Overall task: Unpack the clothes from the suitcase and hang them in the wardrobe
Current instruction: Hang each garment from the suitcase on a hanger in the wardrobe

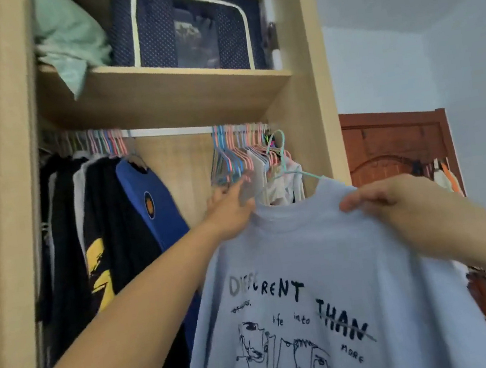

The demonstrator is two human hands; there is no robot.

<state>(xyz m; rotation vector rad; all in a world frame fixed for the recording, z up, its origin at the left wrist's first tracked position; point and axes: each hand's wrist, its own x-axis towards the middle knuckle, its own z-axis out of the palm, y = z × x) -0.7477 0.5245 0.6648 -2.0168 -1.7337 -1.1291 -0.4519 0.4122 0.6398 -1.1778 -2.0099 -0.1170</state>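
Hanging step: right hand (pixel 392 201) pinches shirt (pixel 323 266) shoulder, left hand (pixel 232 210) grips collar side; next, hook hanger (pixel 285 159) onto rail (pixel 166 131).

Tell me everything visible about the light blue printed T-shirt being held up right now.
The light blue cotton-looking T-shirt hangs front-facing before the open wooden wardrobe, printed in black with "DIFFERENT THAN" and line-drawn faces. A mint plastic hanger rises from its collar, not yet on the rail. The left hand holds its left shoulder; the right hand pinches the other.
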